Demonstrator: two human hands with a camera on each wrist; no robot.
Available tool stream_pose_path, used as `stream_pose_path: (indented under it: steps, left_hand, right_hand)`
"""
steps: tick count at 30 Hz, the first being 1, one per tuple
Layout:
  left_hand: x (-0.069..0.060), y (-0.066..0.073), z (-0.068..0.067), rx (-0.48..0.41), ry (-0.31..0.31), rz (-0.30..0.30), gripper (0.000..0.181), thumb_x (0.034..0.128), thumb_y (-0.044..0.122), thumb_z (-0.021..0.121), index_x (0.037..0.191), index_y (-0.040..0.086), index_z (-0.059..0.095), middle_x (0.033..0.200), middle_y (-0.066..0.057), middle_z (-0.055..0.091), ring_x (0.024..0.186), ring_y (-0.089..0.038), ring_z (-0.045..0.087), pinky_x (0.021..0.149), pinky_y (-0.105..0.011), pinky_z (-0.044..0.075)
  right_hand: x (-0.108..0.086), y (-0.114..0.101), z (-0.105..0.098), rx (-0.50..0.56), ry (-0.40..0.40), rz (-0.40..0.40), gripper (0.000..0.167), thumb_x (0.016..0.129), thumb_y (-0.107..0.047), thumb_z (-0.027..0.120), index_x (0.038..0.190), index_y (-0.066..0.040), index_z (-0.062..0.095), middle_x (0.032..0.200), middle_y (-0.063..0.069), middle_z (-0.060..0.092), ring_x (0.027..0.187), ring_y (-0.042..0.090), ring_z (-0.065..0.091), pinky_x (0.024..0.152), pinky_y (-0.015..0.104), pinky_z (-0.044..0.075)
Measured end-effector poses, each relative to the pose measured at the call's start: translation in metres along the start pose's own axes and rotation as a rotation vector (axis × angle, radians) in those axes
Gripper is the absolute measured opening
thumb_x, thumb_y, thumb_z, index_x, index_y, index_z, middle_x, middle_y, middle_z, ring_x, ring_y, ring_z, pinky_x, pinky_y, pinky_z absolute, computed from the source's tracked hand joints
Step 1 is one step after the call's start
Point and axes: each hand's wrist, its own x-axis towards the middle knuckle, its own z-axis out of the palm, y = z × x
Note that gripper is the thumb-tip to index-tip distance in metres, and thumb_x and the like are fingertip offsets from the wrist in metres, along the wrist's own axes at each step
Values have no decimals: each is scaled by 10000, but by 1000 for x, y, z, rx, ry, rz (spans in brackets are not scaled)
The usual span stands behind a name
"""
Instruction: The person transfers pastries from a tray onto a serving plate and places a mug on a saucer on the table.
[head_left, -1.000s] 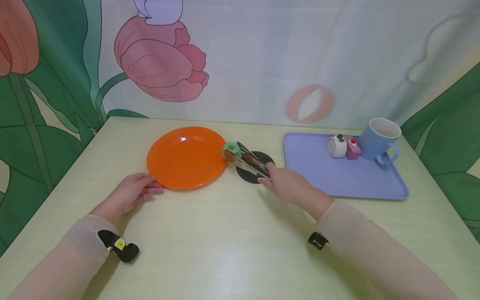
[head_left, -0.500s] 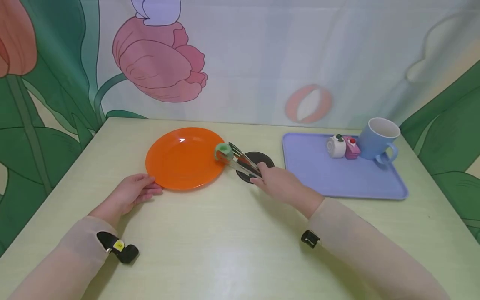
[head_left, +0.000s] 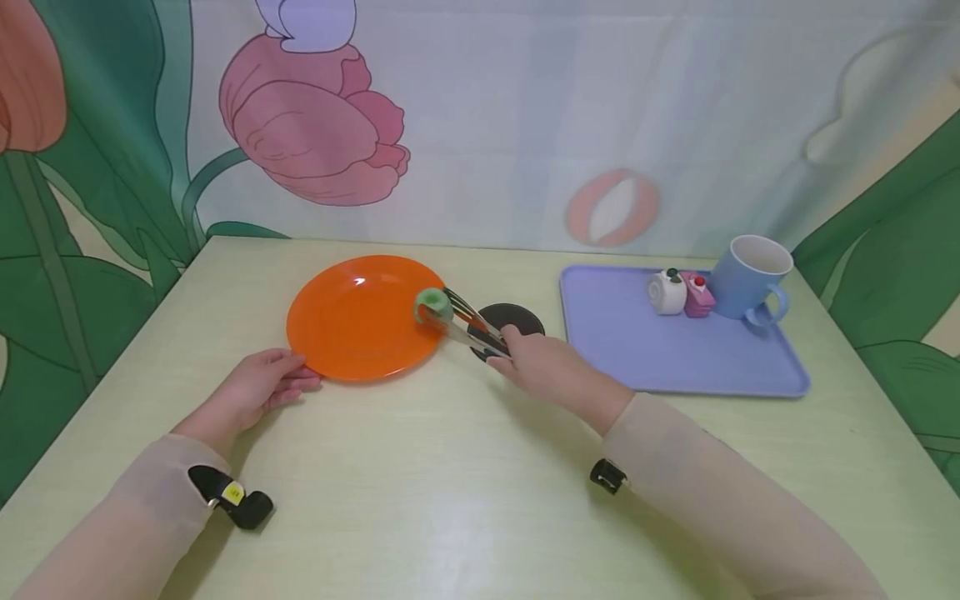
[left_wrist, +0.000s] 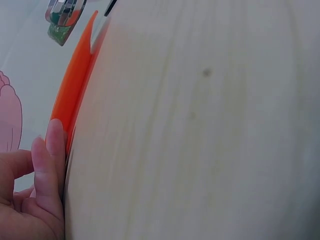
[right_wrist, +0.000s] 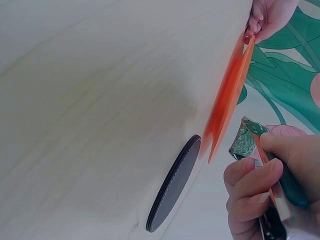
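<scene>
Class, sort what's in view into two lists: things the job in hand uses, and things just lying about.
In use:
metal tongs with dark grips
small round green piece
glossy round orange plate

Apparently lying about:
flat round black disc
rectangular lavender tray
white roll-shaped cake
pink cake slice
blue handled mug

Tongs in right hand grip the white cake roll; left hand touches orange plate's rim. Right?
Not the white cake roll: in head view, the tongs in the right hand grip a green piece; the left hand touches the orange plate.
</scene>
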Motion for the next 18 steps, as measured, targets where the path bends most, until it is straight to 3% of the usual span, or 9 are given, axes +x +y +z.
stream_pose_path:
  steps: [18]
  left_hand:
    - [0, -2, -1, 1, -1, 8, 488, 1006, 291, 410, 1356, -44, 352, 904, 7, 673, 846, -58, 658, 734, -162, 496]
  right_hand:
    - [8, -13, -1, -6, -34, 6, 369, 964, -395, 479, 1088, -53, 415, 658, 63, 535, 524, 212, 525, 485, 313, 404]
